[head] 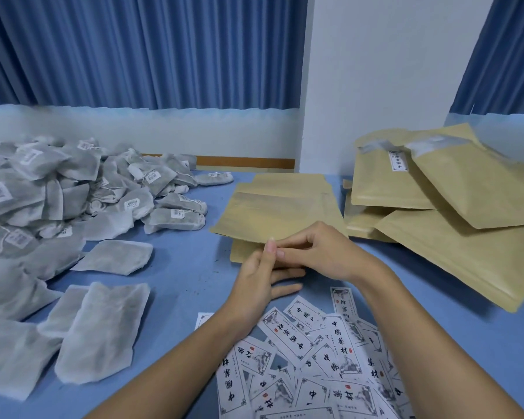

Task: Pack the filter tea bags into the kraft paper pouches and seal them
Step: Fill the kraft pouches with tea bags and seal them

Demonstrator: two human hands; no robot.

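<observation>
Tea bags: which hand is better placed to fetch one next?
Probably left: the left hand is nearer the filter tea bags, and the right hand also pinches the kraft paper pouch.

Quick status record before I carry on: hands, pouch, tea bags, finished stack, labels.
left hand: pinches the pouch's near edge
right hand: pinches the same edge
pouch: flat, mid-table, lying on another pouch
tea bags: heaped at left, a few loose ones nearer
stack: bulging pouches at right, one labelled
labels: scattered in the foreground
</observation>
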